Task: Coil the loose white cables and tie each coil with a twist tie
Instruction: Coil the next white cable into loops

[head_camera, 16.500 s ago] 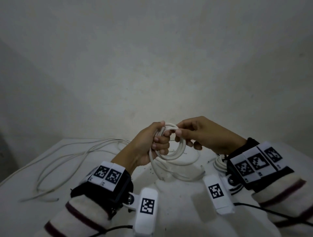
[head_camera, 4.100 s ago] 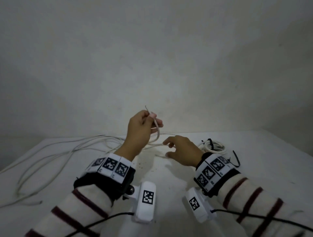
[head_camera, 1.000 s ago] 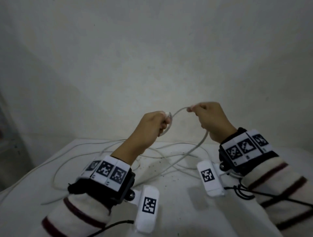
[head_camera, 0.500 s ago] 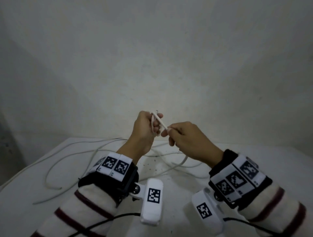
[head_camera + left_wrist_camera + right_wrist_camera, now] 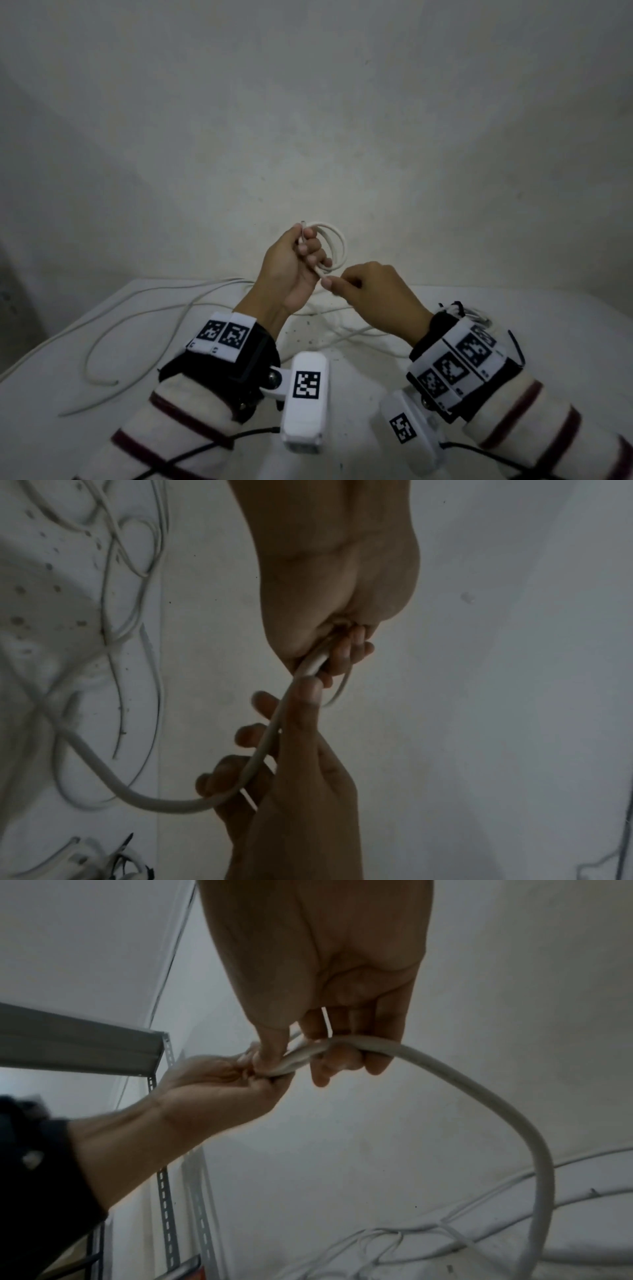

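My left hand is raised above the table and grips a small coil of white cable, two or three loops, with the cable's end sticking up past the thumb. Just below it, my right hand pinches the same cable where it leaves the coil. In the left wrist view the cable runs from my left fingers across my right hand's fingers. The right wrist view shows it arcing from my right fingers down to the loose white cable on the table.
More loose white cables sprawl over the left and middle of the white table. A coil with a black twist tie lies behind my right wrist. A grey metal rack stands to the left, a bare wall behind.
My right hand, held high and out to the right a second ago, came in under the left hand. The left hand now holds visible round loops of cable.
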